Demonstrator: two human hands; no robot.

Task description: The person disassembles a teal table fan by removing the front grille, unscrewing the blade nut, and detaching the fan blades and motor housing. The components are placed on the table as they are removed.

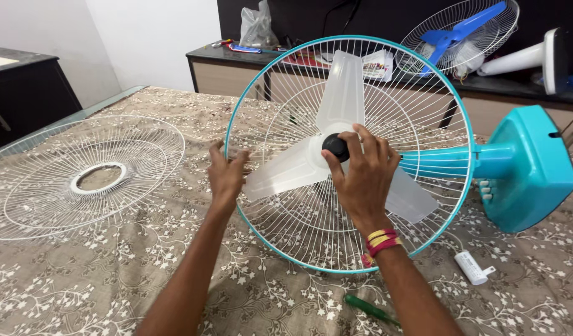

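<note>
I count two fans: a teal one [523,168] lying down and a blue-bladed one [461,37] on the counter. One loose wire guard [81,177]. Three clear blades [342,93] on the teal fan. One screwdriver [370,309]. One small white part [471,268]. Two hands [227,177].

Under your hands is a table spread with a beige floral cloth [112,274]. Left of your left hand [227,177] lies a loose white wire guard [81,177]. The teal fan [523,168] lies beyond your right hand [361,177]; nearer you, a small white cylinder [472,267] and a green-handled screwdriver [368,309].
</note>
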